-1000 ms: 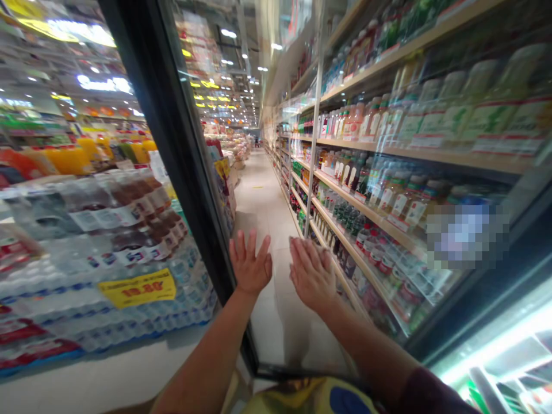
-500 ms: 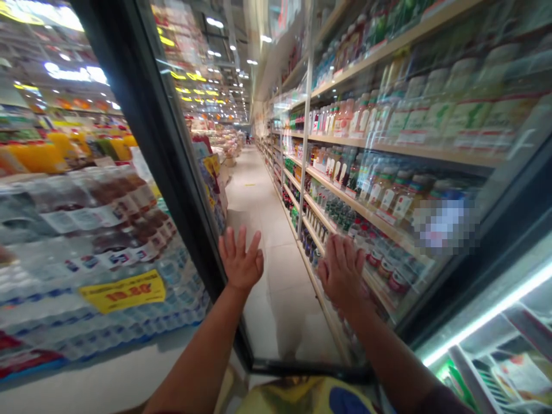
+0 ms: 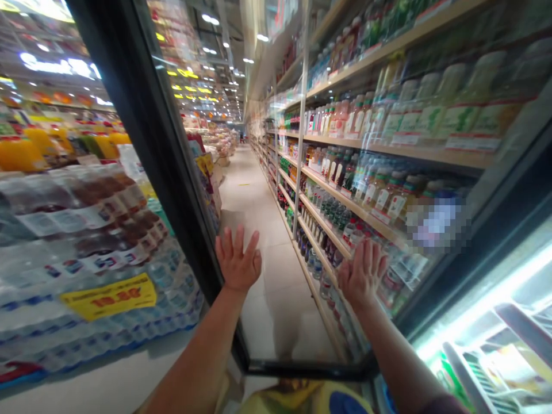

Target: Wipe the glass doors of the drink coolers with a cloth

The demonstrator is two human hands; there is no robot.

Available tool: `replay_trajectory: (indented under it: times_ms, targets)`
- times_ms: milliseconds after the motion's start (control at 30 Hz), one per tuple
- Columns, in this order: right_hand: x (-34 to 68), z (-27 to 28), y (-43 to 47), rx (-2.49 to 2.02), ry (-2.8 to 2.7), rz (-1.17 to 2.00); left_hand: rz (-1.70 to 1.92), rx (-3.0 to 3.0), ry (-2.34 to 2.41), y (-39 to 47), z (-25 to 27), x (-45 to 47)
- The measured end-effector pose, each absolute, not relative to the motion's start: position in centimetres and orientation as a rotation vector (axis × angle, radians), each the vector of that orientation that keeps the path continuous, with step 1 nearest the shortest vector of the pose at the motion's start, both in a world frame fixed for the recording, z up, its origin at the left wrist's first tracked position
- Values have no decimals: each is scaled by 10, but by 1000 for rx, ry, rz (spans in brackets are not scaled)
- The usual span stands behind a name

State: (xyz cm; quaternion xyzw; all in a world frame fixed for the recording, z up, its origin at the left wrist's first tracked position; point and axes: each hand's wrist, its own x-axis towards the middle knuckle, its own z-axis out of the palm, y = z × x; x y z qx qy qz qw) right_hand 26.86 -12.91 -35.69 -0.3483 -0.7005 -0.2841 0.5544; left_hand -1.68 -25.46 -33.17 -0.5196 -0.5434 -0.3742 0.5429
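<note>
A tall glass door (image 3: 263, 330) in a black frame stands before me. My left hand (image 3: 238, 261) lies against the glass beside the frame's left bar (image 3: 146, 132), palm away from me, fingers spread, holding nothing. Farther right, my right hand (image 3: 361, 276) is also up at the glass, fingers stretched out and close together. No object shows in it, though the palm side is hidden. Between my forearms, low down, is a yellow printed surface (image 3: 297, 397) with a blue patch, its kind unclear.
Through the glass, shelves (image 3: 397, 150) of bottles line the right of a tiled aisle (image 3: 245, 195). At left, packs of bottled drinks (image 3: 77, 213) are stacked behind a yellow price sign (image 3: 110, 296). A lit cooler (image 3: 487, 356) with racks stands at lower right.
My right hand has slid to the right and slightly down across the glass. My left hand stays at nearly the same spot. The view has shifted slightly.
</note>
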Motion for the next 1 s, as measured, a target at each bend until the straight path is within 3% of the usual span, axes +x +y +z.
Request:
replay_trajectory:
  times_ms: [100, 300, 533, 767, 1000]
  targets:
    - [282, -364, -123, -823, -1673, -695, -894, -1239, -1291, -255, -331, -17]
    - [317, -313, -102, -897, -1547, -520, -893, -1247, -1292, -254, -331, -17]
    - [323, -374, -105, -900, -1533, -534, -905, -1248, -1297, -254, -332, -17]
    - [348, -310, -87, -919, -1406, -509, -881, -1225, -1340, -252, -335, -20]
    - [308, -342, -116, -952, -1435, -451, -936, -1250, -1318, -253, -335, -18]
